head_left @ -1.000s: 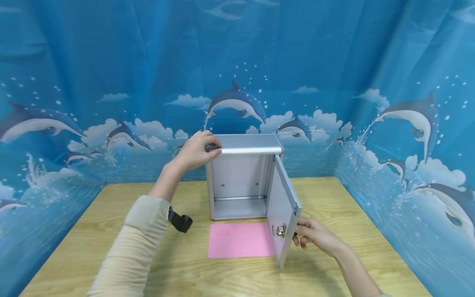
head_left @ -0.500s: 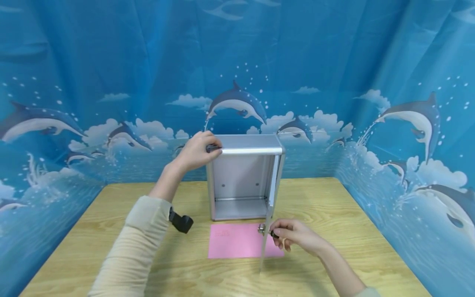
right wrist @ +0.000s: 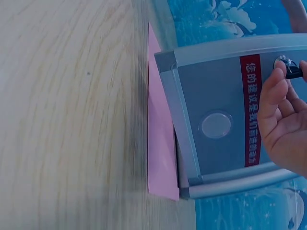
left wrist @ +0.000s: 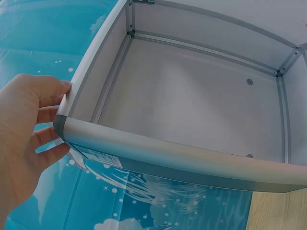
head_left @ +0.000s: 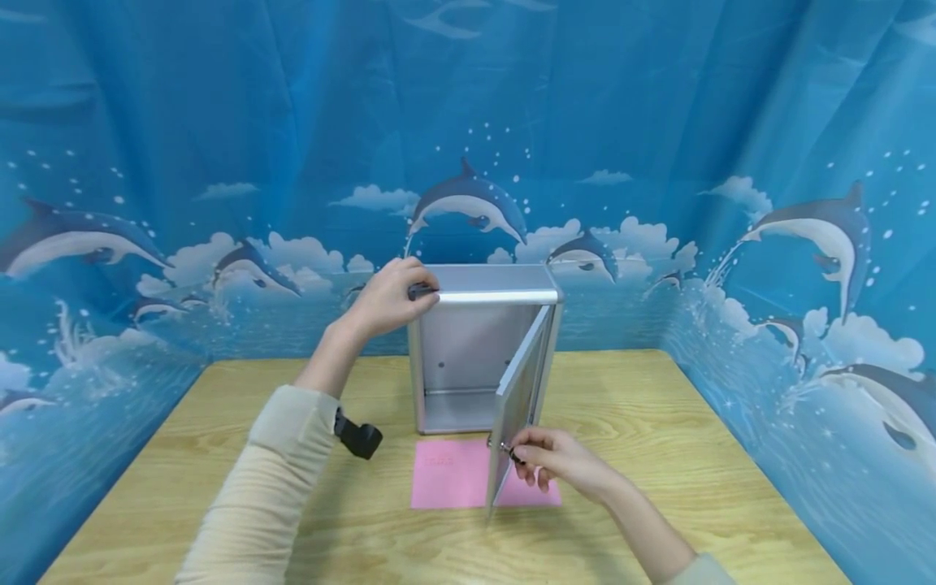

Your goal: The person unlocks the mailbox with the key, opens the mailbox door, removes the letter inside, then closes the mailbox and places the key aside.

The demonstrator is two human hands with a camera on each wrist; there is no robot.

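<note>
One box (head_left: 491,280), one door (head_left: 516,398)

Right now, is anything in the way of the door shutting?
Nothing visible stands between the door and the open box. The pink paper lies on the table; the left hand grips the box's corner.

In my head view, the door (head_left: 515,402) hides a part of the paper (head_left: 449,481) and of the box (head_left: 483,296). The print (head_left: 439,461) is too small for me to read. My right hand (head_left: 561,463) partly covers the key (head_left: 516,457); its wrist view cuts this hand off.
</note>
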